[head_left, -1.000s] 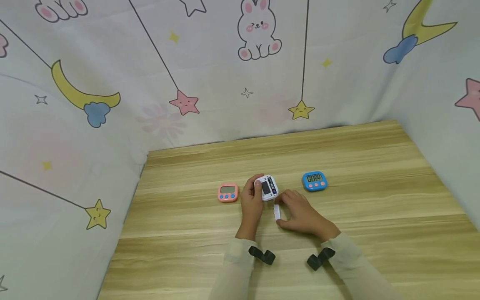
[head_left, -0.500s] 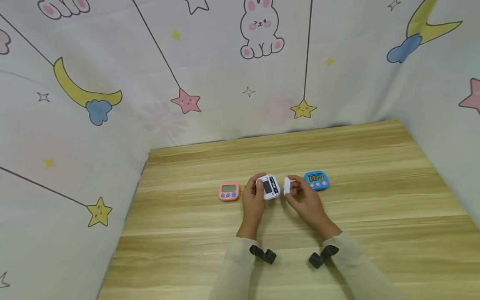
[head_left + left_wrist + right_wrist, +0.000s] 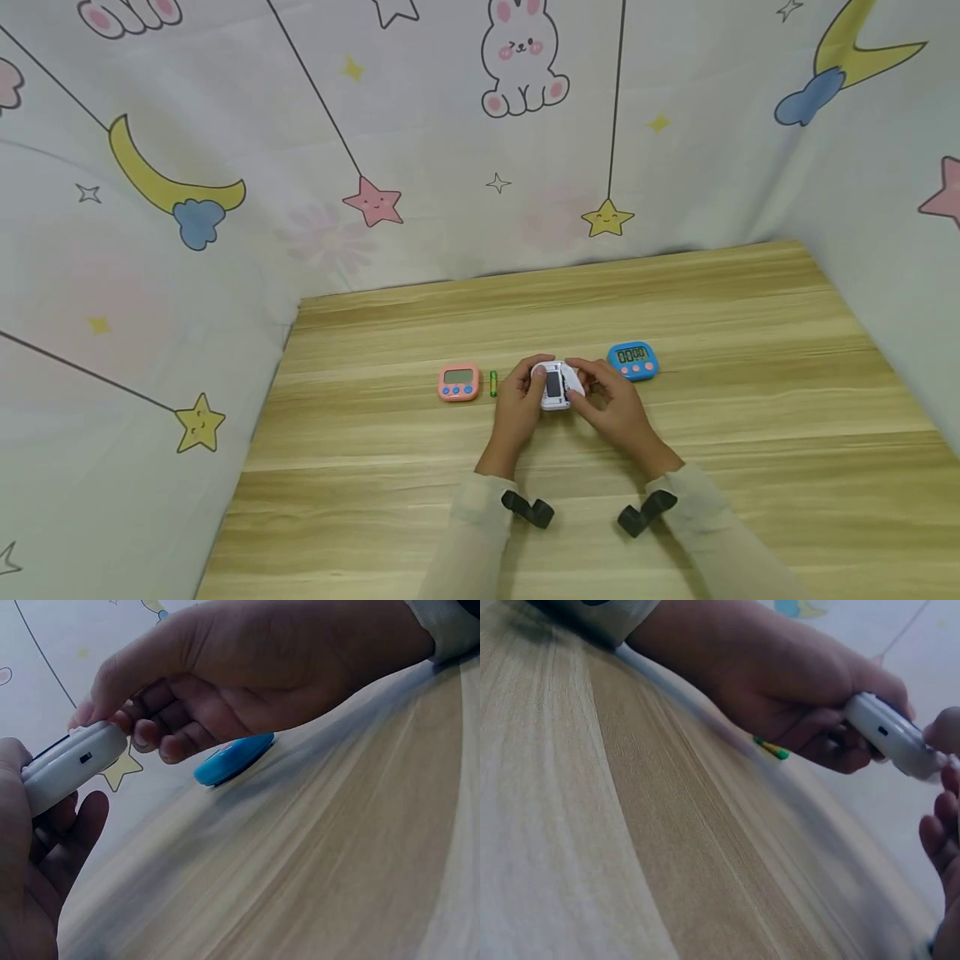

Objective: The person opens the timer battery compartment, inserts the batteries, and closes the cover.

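Note:
A white digital timer (image 3: pixel 554 396), its back facing up, is gripped by my left hand (image 3: pixel 517 412) with the thumb on top. At its right edge my right hand (image 3: pixel 617 408) pinches a small white battery cover (image 3: pixel 573 380), which lies at a slant against the timer over the battery slot. Dark gaps show beside the cover. In the left wrist view the timer's side (image 3: pixel 79 763) faces the camera, and the right thumb presses its top edge. A green battery (image 3: pixel 492 383) lies on the table just left of my left hand.
A pink timer (image 3: pixel 458 383) lies left of the battery. Close to the right fingers is a blue timer (image 3: pixel 633 361) reading zeros. All rest on a wood-grain table (image 3: pixel 360 467), with a printed cloth (image 3: pixel 435 150) hanging behind and at the sides.
My right hand has lifted the cover from near the table and brought it left onto the timer. The left hand moved slightly right with the timer, leaving the green battery visible.

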### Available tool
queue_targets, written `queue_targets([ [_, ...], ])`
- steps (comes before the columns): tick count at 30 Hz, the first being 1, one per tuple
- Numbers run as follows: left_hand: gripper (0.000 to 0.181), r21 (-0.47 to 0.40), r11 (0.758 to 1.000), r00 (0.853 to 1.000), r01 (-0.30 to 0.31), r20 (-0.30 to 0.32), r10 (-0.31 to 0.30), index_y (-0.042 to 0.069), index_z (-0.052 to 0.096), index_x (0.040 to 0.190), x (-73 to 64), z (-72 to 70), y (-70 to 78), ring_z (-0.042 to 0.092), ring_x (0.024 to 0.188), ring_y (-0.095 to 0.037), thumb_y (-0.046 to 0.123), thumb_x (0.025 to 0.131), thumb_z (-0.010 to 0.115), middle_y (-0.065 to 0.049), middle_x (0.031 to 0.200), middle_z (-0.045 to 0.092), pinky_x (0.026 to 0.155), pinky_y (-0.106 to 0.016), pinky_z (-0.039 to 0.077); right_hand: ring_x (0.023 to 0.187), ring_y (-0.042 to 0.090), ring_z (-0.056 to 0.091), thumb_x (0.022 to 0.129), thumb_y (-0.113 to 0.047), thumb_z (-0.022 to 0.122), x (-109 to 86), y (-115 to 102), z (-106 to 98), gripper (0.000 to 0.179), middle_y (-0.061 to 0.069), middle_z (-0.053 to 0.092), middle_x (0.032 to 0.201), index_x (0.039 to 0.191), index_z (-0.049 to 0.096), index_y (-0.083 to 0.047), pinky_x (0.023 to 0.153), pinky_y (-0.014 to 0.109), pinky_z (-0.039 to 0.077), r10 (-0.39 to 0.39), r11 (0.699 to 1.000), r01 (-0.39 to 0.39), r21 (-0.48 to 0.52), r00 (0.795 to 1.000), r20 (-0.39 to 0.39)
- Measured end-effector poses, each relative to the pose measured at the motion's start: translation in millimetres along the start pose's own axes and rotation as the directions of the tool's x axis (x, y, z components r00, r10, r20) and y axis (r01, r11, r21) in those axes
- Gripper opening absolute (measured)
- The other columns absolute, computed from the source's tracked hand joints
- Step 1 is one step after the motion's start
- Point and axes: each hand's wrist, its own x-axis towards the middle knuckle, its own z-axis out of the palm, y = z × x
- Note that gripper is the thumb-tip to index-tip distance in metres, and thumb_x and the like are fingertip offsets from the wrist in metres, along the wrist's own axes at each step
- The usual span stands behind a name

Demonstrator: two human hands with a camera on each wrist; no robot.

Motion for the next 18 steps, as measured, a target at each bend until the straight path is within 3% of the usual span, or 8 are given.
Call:
queue_targets([
  [4,0.025,-0.019,1.000,1.000,0.000,-0.007,-0.001,0.001,0.064,0.118,0.0,0.1,0.9,0.059,0.087,-0.010,0.013,0.103,0.049,-0.009,0.102,0.068,0.071,-0.025,0.049,0.066,0.032,0.049,0.079,0.011,0.074,0.4,-1.7,1.9,0.041,0.018,0.053,0.077,0.117,0.061,0.008,0.056,0.029,0.042,-0.019,0.996,0.017,-0.084,1.000,-0.022],
  [11,0.025,-0.022,1.000,1.000,-0.011,0.000,0.011,0.000,0.064,0.118,-0.2,1.3,1.1,0.061,0.087,-0.020,0.013,0.103,0.049,-0.012,0.101,0.068,0.070,-0.024,0.049,0.055,0.016,0.041,0.083,0.004,0.073,-2.3,-0.4,3.6,0.041,0.007,0.047,0.065,0.121,0.059,0.002,0.051,0.020,0.032,0.077,0.991,-0.079,-0.112,0.997,-0.026],
  [18,0.024,-0.021,1.000,1.000,-0.023,0.001,0.023,0.000,0.064,0.117,0.1,1.4,0.8,0.060,0.086,-0.013,0.012,0.102,0.049,-0.012,0.101,0.068,0.071,-0.025,0.050,0.056,0.005,0.040,0.093,0.007,0.057,-3.9,2.8,3.2,0.030,-0.001,0.050,0.067,0.123,0.058,0.004,0.050,0.022,0.034,0.060,0.992,-0.063,-0.107,0.998,-0.028],
])
